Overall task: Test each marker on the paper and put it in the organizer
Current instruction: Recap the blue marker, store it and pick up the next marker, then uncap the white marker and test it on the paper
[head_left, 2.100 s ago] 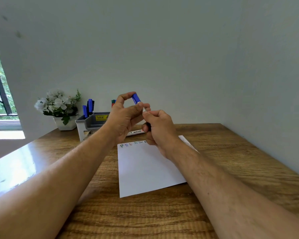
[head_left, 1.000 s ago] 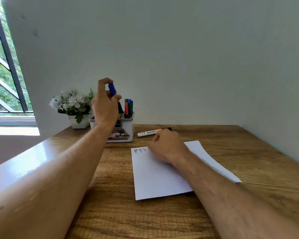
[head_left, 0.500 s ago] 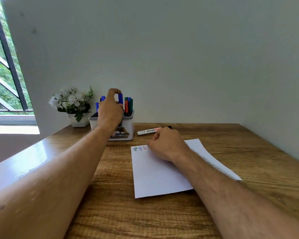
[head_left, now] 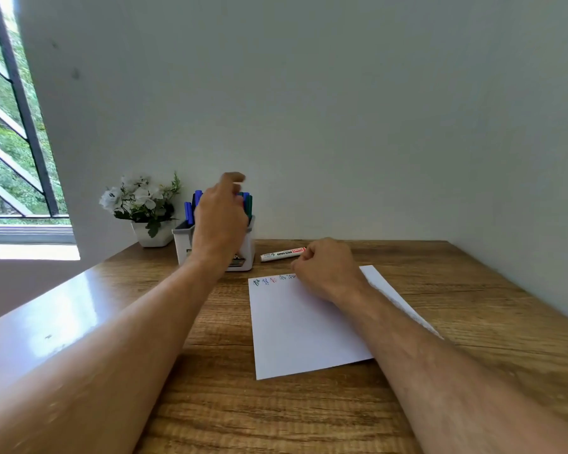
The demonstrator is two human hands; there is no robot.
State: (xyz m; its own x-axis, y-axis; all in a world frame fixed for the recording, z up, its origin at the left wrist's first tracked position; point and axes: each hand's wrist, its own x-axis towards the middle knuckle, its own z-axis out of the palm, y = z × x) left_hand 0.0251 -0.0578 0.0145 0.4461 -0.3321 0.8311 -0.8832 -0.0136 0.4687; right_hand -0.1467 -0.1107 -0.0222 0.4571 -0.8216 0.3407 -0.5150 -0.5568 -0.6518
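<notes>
The white organizer [head_left: 248, 245] stands at the back of the wooden desk with several blue markers [head_left: 188, 213] and green markers [head_left: 249, 204] upright in it. My left hand [head_left: 220, 221] hovers in front of and over it, blurred, fingers loose and holding nothing. A white whiteboard marker [head_left: 281, 254] lies on the desk to the right of the organizer. My right hand [head_left: 325, 267] rests with curled fingers on the top edge of the paper [head_left: 292, 329]. Its knuckles cover the marker's cap end, and I cannot tell if they touch it. Coloured scribbles [head_left: 269, 280] line the paper's top edge.
A white pot of white flowers [head_left: 145, 217] stands left of the organizer against the wall. A window [head_left: 10, 152] lies at far left. Walls close the desk [head_left: 473, 306] at the back and the right.
My left hand lowered the blue marker into the organizer, let it go and lifted off. My right hand slid forward on the paper to the lying marker's cap end.
</notes>
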